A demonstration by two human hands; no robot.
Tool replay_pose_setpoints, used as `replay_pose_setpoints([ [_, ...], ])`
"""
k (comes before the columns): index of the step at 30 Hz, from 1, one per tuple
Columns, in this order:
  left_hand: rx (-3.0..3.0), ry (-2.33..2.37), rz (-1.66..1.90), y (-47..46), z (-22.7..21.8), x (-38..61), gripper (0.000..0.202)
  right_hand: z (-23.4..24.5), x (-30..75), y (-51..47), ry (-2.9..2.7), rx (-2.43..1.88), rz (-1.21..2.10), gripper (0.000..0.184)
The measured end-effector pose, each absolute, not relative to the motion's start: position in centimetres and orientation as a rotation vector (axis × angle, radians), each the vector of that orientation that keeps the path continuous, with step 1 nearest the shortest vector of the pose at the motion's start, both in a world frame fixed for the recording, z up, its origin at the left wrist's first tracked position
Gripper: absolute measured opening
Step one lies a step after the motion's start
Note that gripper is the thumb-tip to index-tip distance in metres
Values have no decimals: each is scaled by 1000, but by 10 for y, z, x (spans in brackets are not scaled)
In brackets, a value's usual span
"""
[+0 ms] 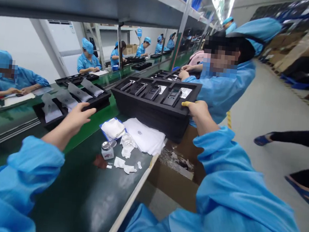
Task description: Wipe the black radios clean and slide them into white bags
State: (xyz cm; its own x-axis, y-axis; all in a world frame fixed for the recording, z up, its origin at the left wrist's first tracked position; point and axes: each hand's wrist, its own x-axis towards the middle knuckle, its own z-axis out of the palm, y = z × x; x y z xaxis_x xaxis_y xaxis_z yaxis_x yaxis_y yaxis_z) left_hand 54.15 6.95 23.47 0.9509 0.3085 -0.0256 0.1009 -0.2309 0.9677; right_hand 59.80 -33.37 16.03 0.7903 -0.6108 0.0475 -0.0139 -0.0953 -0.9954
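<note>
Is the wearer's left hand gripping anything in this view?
No, the left hand has its thumb and fingers spread apart, with nothing between them.

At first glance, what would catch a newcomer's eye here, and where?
A black tray of dark devices stands out near the centre, the person's right hand at its right end. To its left, the open left hand is near another tray with white pouches.
</note>
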Motion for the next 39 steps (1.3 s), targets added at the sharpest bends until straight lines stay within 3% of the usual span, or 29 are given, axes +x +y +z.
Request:
replay_pose_setpoints([
  [6, 1582, 278, -94, -26, 218, 584, 29, 166, 565, -296, 378, -1140, -395, 16],
  [15, 1277, 257, -108, -93, 177, 609, 20, 160, 516, -235, 257, -909, -337, 45],
  [24, 1057, 125, -34, -53, 192, 521, 17, 182, 439, -239, 85, -976, -265, 46],
  [30, 1009, 219, -81, 20, 184, 426, 55, 177, 397, -224, -33, -1172, -82, 47],
  [39, 885, 491, 135, 102, 114, 259, 36, 124, 402, -138, -290, -1230, 636, 48],
])
